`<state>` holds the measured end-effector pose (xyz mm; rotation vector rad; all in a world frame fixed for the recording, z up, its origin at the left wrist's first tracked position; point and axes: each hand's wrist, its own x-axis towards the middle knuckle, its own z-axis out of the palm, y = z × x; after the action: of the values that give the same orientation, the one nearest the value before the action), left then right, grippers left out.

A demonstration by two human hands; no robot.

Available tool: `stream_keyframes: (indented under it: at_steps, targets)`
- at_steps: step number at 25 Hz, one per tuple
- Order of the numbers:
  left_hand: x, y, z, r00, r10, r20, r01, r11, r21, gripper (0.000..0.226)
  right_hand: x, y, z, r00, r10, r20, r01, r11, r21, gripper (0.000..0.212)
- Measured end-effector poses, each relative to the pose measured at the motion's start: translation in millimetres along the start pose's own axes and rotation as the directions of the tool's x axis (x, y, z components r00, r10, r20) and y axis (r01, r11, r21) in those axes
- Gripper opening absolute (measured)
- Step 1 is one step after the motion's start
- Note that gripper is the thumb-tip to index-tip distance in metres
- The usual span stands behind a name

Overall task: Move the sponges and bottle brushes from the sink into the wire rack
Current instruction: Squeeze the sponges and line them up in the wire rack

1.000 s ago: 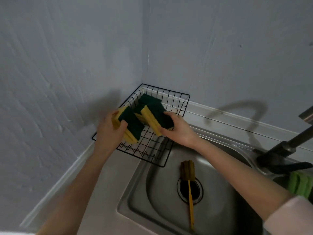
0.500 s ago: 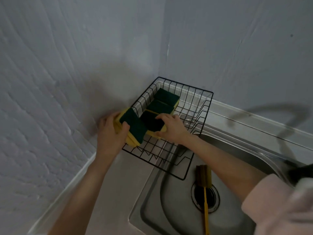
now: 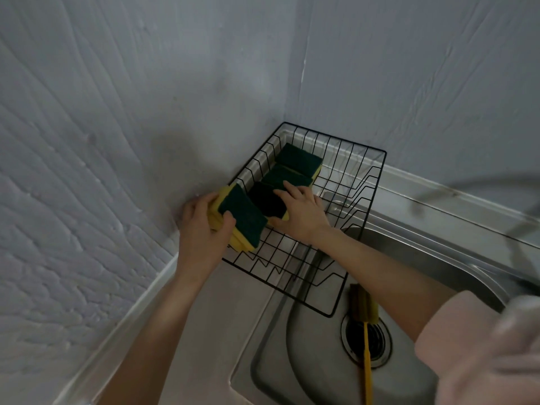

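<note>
- Far left it's just textured grey wall (image 3: 87, 171), meeting another wall at the corner right behind the rack.
- Left hand (image 3: 201, 229) is wrapped around a small stack of sponges (image 3: 239, 219), green scrub side up and yellow foam underneath, thumb over the top. The stack sits tilted at the rack's left edge, over the rim.
- The black wire rack (image 3: 365, 200) sits in the corner, its near right corner hanging over the sink.
- Right hand (image 3: 304, 213) is palm down inside the rack, fingers spread flat on a dark sponge (image 3: 267, 200). It's pressing rather than gripping, nothing closed around it.
- Two more green-and-yellow sponges lie behind that one, the middle sponge (image 3: 285, 176) and the back sponge (image 3: 301, 157) toward the far wall.
- In the steel sink (image 3: 292, 361) there's a bottle brush (image 3: 363, 317), its head by the drain and its yellow handle pointing toward the camera.
- Pink sleeve (image 3: 467, 346) bottom right, blurry.
</note>
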<state>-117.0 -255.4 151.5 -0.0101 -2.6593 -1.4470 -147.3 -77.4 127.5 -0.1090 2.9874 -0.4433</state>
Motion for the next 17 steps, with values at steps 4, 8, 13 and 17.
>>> stream_keyframes:
  at_steps: [4,8,13,17]
  targets:
    - [-2,7,6,0.999,0.039,0.014,-0.038,0.999,-0.031,0.037,-22,-5,-7,0.986,0.111,-0.127,-0.05,0.913,0.405,0.042]
    - [-6,12,17,0.997,0.043,0.056,-0.043,0.999,-0.011,0.035,-38,-12,-4,0.922,0.216,0.322,-0.388,0.517,0.763,0.044]
    - [-9,3,25,0.994,-0.013,0.108,-0.019,0.957,0.29,0.035,-41,-10,6,0.907,0.228,0.355,-0.422,0.504,0.754,0.034]
    - [-8,-6,30,0.979,-0.055,0.196,-0.039,0.894,0.446,0.036,-33,-11,14,0.896,0.26,0.361,-0.445,0.542,0.713,0.043]
